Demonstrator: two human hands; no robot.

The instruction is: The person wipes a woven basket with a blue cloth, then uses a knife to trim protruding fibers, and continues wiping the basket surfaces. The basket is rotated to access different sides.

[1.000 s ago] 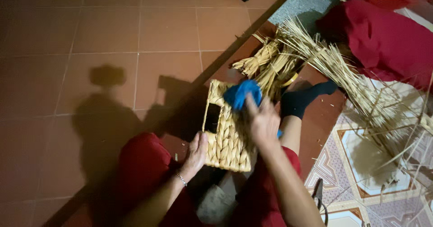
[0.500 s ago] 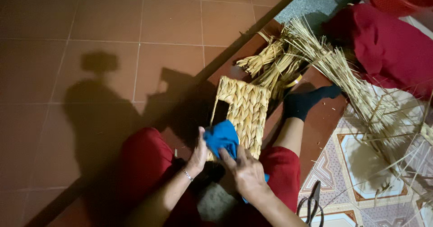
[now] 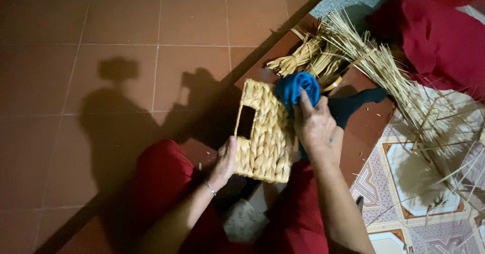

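Note:
A woven straw basket (image 3: pixel 265 133) with a rectangular handle hole rests on my lap, over red trousers. My left hand (image 3: pixel 224 160) grips its near left corner. My right hand (image 3: pixel 314 125) presses a blue cloth (image 3: pixel 297 88) against the basket's far right edge, fingers wrapped over the cloth. A thin bracelet sits on my left wrist.
Loose straw stalks and tied bundles (image 3: pixel 323 57) lie on the floor beyond the basket. A red cloth heap (image 3: pixel 444 42) sits at the upper right. My foot in a dark sock (image 3: pixel 358 105) stretches right. Scissors (image 3: pixel 359 203) lie by my right leg on patterned tiles.
My right hand has moved the blue cloth from the basket's near end back up to its far right edge. My left hand stays on the near corner.

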